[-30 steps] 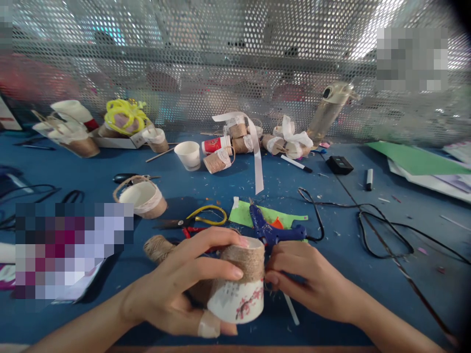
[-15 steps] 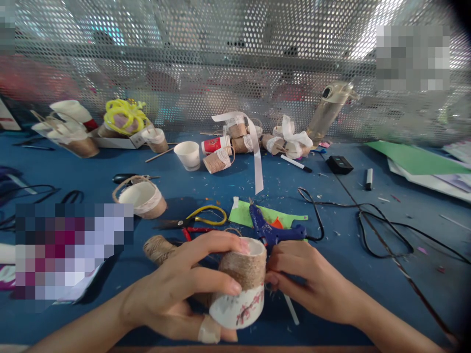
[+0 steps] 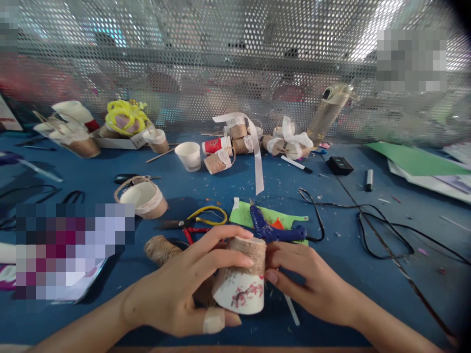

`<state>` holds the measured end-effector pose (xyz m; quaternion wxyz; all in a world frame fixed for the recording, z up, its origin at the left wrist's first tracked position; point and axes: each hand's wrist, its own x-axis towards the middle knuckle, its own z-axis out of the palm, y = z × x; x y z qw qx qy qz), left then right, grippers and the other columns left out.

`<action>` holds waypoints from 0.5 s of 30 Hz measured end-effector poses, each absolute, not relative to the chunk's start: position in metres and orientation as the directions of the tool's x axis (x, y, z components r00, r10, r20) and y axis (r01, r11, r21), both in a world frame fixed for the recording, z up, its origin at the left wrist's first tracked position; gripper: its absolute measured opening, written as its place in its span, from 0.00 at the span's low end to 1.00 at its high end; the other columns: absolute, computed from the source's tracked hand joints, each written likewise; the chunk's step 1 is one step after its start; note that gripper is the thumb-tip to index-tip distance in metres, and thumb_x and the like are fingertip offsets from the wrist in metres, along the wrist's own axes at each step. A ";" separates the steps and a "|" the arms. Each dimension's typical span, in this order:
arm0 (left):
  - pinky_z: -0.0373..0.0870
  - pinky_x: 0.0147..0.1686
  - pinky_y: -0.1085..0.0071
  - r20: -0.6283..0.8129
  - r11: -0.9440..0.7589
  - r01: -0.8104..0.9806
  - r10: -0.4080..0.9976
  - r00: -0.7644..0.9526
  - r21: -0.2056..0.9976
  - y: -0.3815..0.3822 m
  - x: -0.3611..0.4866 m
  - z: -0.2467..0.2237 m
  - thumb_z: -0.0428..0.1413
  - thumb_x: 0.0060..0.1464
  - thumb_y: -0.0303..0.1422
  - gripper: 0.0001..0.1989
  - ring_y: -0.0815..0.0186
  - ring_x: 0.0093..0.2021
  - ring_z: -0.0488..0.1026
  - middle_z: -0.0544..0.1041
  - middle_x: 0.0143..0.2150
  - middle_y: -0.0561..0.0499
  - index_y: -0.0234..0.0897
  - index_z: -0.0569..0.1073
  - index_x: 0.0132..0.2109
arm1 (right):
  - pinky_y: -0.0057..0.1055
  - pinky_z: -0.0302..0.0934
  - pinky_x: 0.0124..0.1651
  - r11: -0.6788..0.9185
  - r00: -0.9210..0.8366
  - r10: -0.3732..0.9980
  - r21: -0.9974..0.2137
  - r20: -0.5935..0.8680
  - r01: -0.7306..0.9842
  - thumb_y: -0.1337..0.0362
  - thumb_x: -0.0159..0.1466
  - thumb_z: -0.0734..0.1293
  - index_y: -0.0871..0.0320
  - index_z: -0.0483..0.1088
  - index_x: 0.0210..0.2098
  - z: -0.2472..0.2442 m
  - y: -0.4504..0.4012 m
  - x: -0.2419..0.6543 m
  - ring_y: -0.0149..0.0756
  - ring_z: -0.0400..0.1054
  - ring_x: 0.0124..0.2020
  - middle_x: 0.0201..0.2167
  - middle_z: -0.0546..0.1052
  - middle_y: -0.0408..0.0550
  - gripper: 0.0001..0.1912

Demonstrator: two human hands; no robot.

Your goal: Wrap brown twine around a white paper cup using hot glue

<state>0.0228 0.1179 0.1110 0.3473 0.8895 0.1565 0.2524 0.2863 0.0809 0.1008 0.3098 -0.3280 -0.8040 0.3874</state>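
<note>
A white paper cup (image 3: 247, 293) with a pink blossom print has twine wound round its upper half. My left hand (image 3: 195, 282) grips it from the left, fingers across the twine and a taped thumb beneath. My right hand (image 3: 303, 279) is pinched against the cup's right side; what its fingertips hold is too small to make out. A twine roll (image 3: 162, 249) lies partly behind my left hand. Just beyond the cup, a blue glue gun (image 3: 274, 229) rests on green paper (image 3: 241, 212).
Yellow-handled scissors (image 3: 208, 215) and a red-handled tool (image 3: 188, 235) lie beyond my left hand. A twine-trimmed cup (image 3: 145, 198) stands to the left. A black cable (image 3: 371, 208) loops at the right. Several decorated cups, a marker (image 3: 296, 164) and a bottle (image 3: 327, 115) are farther back.
The cup has tipped so its opening is now mostly hidden. My left fingers have shifted right over the twine. At the far left, a blue tool with a white stick has come further into view.
</note>
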 end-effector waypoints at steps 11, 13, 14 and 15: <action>0.67 0.62 0.53 0.455 -0.720 0.031 0.470 0.756 0.693 0.119 0.021 0.102 0.67 0.51 0.37 0.30 0.50 0.64 0.64 0.64 0.61 0.38 0.39 0.65 0.58 | 0.27 0.63 0.43 0.441 -0.619 0.756 -0.864 0.212 0.243 0.69 0.72 0.62 0.59 0.69 0.37 0.102 0.081 0.286 0.29 0.67 0.39 0.38 0.72 0.46 0.07; 0.67 0.62 0.53 0.470 -0.732 0.022 0.460 0.754 0.681 0.119 0.021 0.102 0.67 0.52 0.36 0.29 0.51 0.64 0.64 0.64 0.61 0.38 0.39 0.65 0.58 | 0.27 0.63 0.43 0.439 -0.628 0.750 -0.867 0.208 0.237 0.69 0.71 0.62 0.59 0.70 0.37 0.102 0.081 0.285 0.29 0.67 0.40 0.39 0.72 0.46 0.07; 0.68 0.62 0.53 0.479 -0.739 0.015 0.452 0.752 0.673 0.118 0.021 0.102 0.66 0.53 0.36 0.28 0.51 0.64 0.64 0.64 0.61 0.38 0.39 0.65 0.58 | 0.27 0.63 0.44 0.438 -0.628 0.750 -0.867 0.207 0.237 0.70 0.71 0.62 0.59 0.70 0.37 0.102 0.082 0.285 0.29 0.67 0.40 0.39 0.72 0.46 0.07; 0.68 0.61 0.53 0.485 -0.747 0.013 0.445 0.753 0.665 0.118 0.021 0.103 0.66 0.54 0.36 0.28 0.51 0.64 0.65 0.65 0.60 0.38 0.38 0.65 0.58 | 0.27 0.63 0.43 0.437 -0.627 0.751 -0.868 0.207 0.237 0.70 0.71 0.62 0.59 0.70 0.37 0.102 0.082 0.285 0.29 0.66 0.40 0.39 0.72 0.46 0.07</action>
